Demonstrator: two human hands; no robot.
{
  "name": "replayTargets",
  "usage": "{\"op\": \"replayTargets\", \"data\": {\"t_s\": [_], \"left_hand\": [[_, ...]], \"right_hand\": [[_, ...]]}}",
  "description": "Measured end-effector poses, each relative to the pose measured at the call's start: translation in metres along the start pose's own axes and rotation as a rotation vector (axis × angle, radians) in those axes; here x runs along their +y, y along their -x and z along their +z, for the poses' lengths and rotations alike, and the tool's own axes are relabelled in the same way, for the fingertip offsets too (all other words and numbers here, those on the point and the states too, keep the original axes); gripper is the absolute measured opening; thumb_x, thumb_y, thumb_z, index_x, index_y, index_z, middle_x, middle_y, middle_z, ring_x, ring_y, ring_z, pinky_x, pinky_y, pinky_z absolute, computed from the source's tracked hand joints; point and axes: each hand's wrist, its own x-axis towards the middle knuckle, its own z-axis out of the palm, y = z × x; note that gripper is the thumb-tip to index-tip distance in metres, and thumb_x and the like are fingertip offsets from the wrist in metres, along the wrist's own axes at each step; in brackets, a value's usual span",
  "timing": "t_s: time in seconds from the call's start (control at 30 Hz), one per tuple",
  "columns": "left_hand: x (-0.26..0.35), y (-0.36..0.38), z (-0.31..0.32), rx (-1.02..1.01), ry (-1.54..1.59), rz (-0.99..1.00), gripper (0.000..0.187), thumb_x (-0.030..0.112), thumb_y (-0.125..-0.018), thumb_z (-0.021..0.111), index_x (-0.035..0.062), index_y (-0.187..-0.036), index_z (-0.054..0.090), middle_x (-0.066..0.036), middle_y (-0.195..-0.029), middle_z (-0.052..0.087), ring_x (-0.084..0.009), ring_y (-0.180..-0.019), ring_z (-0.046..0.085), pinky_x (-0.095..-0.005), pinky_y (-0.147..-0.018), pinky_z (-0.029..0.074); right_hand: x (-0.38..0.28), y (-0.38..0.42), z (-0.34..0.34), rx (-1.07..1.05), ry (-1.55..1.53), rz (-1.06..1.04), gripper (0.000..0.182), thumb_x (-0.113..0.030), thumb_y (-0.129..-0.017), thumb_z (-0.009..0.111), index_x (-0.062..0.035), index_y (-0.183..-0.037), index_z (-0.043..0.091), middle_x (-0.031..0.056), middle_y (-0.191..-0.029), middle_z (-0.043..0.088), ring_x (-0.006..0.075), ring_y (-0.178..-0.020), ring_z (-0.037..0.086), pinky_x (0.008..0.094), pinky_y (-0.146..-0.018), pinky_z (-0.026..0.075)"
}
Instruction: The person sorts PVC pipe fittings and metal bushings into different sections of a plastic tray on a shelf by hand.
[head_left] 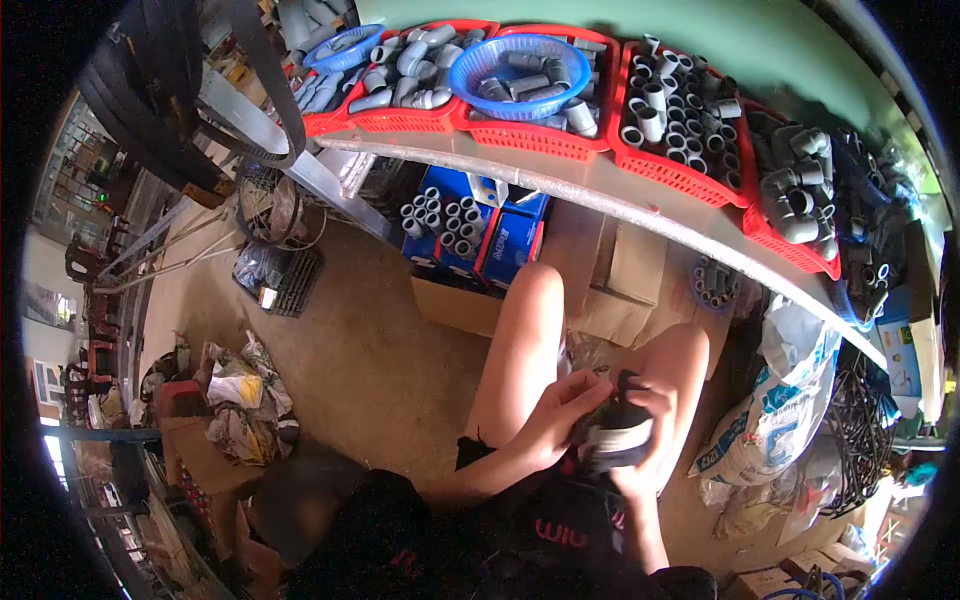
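Observation:
I hold a dark object with a pale band around it above my lap, between my bent knees. Its exact kind is too blurred to make out. My right hand is closed around its upper right side, fingers curled over the dark top. On the left, my left hand comes up against the object, thumb and fingers pinched together near its top. Whatever sits in that pinch is hidden or too small to see.
A shelf ahead bears red baskets and a blue basket of grey pipe fittings. Blue boxes with pipe pieces stand below. A white sack is at right, a black crate at left.

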Motion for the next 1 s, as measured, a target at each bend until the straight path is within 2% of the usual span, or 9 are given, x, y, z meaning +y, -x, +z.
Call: {"op": "replayTargets", "data": {"t_s": [0.2, 0.43, 0.63, 0.77, 0.83, 0.87, 0.93, 0.97, 1.0], "left_hand": [[-0.01, 0.001, -0.006, 0.103, -0.2, 0.055, 0.031, 0.029, -0.096, 0.038, 0.0024, -0.102, 0.054, -0.002, -0.093, 0.058, -0.0079, -0.086, 0.053, -0.0232, -0.076, 0.043], [0.012, 0.001, -0.001, 0.018, -0.239, -0.118, 0.021, 0.027, -0.095, 0.044, 0.0071, -0.097, 0.052, 0.004, -0.077, 0.049, -0.0022, -0.069, 0.044, -0.0161, -0.06, 0.036], [-0.001, 0.0, 0.001, 0.132, -0.052, -0.011, 0.021, 0.026, -0.095, 0.045, 0.007, -0.1, 0.051, 0.002, -0.084, 0.052, -0.0044, -0.074, 0.046, -0.0184, -0.062, 0.038], [-0.005, 0.009, -0.02, 0.001, -0.566, -0.061, 0.03, 0.027, -0.097, 0.037, 0.0036, -0.104, 0.053, 0.001, -0.085, 0.051, -0.0077, -0.075, 0.047, -0.0212, -0.069, 0.041], [-0.008, 0.008, -0.044, -0.006, -0.534, -0.102, 0.029, 0.025, -0.095, 0.038, 0.002, -0.103, 0.055, 0.001, -0.069, 0.051, -0.0103, -0.06, 0.047, -0.0246, -0.053, 0.039], [-0.022, -0.003, -0.08, 0.078, -0.722, 0.288, 0.029, 0.027, -0.093, 0.038, 0.0037, -0.095, 0.055, -0.001, -0.067, 0.05, -0.0113, -0.055, 0.045, -0.0244, -0.049, 0.037], [0.005, -0.011, -0.098, 0.237, -0.41, 0.435, 0.032, 0.035, -0.087, 0.038, 0.0062, -0.084, 0.053, -0.002, -0.061, 0.048, -0.0124, -0.048, 0.042, -0.024, -0.043, 0.033], [0.058, -0.018, -0.091, 0.297, 0.073, 0.177, 0.034, 0.039, -0.083, 0.039, 0.0071, -0.081, 0.052, -0.002, -0.057, 0.046, -0.0123, -0.045, 0.04, -0.0239, -0.04, 0.032], [0.081, -0.032, -0.105, 0.444, 0.051, 0.242, 0.041, 0.048, -0.079, 0.038, 0.0083, -0.073, 0.048, -0.003, -0.057, 0.047, -0.0117, -0.041, 0.038, -0.0238, -0.035, 0.028]], "right_hand": [[0.014, 0.004, 0.014, 0.033, 0.045, -0.05, 0.043, -0.017, -0.058, 0.066, -0.0027, -0.097, 0.054, 0.0145, -0.098, 0.054, 0.0287, -0.092, 0.055, 0.0372, -0.08, 0.046], [0.014, 0.007, 0.027, 0.311, -0.339, 0.36, 0.035, -0.007, -0.062, 0.059, -0.0013, -0.096, 0.051, 0.0139, -0.096, 0.053, 0.0258, -0.091, 0.054, 0.0339, -0.082, 0.043], [0.012, 0.004, 0.021, 0.069, 0.029, -0.072, 0.04, -0.017, -0.062, 0.068, -0.0015, -0.095, 0.053, 0.0155, -0.098, 0.054, 0.029, -0.095, 0.053, 0.0386, -0.084, 0.043], [0.018, 0.003, 0.028, 0.139, -0.074, 0.13, 0.036, -0.012, -0.061, 0.058, 0.0005, -0.095, 0.052, 0.0137, -0.091, 0.056, 0.0264, -0.091, 0.055, 0.0366, -0.083, 0.043], [0.031, 0.007, 0.033, 0.296, -0.162, 0.332, 0.039, -0.012, -0.061, 0.058, 0.0003, -0.097, 0.051, 0.0122, -0.094, 0.055, 0.0237, -0.091, 0.054, 0.0338, -0.084, 0.042], [0.034, 0.006, 0.029, 0.336, -0.181, 0.337, 0.038, -0.008, -0.064, 0.055, -0.001, -0.1, 0.05, 0.0096, -0.097, 0.054, 0.0208, -0.092, 0.053, 0.0317, -0.086, 0.041], [0.025, -0.006, 0.017, 0.37, -0.114, 0.443, 0.035, -0.001, -0.067, 0.048, -0.0029, -0.103, 0.049, 0.0072, -0.099, 0.052, 0.0183, -0.092, 0.052, 0.0301, -0.086, 0.04], [0.039, -0.004, 0.01, 0.429, -0.121, 0.46, 0.036, 0.001, -0.068, 0.046, -0.0033, -0.103, 0.049, 0.0065, -0.099, 0.052, 0.0175, -0.092, 0.052, 0.0295, -0.085, 0.041], [0.046, -0.004, 0.005, 0.423, -0.252, 0.424, 0.037, 0.001, -0.068, 0.046, -0.0033, -0.104, 0.049, 0.0062, -0.098, 0.052, 0.0169, -0.091, 0.052, 0.0284, -0.084, 0.041]]}}
